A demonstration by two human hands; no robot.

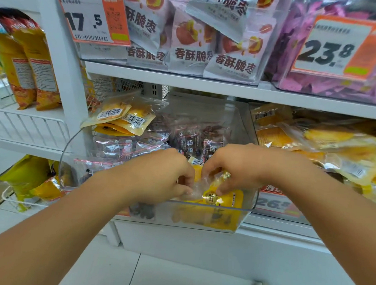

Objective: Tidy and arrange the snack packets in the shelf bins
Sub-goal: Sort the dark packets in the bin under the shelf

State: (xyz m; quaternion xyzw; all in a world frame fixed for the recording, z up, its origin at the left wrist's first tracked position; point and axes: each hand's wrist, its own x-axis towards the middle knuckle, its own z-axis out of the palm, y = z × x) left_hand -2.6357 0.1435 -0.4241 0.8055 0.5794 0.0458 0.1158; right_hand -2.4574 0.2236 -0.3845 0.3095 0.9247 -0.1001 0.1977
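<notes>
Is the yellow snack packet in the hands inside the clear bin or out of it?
Inside. The yellow packet lies behind the clear bin's front wall, where the left hand and right hand pinch it.

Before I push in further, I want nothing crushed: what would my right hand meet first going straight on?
Your right hand, pinching the yellow snack packet at the clear plastic bin's front rim, points into the bin. It would probably first meet the dark red upright packets just behind; depth is unclear.
</notes>
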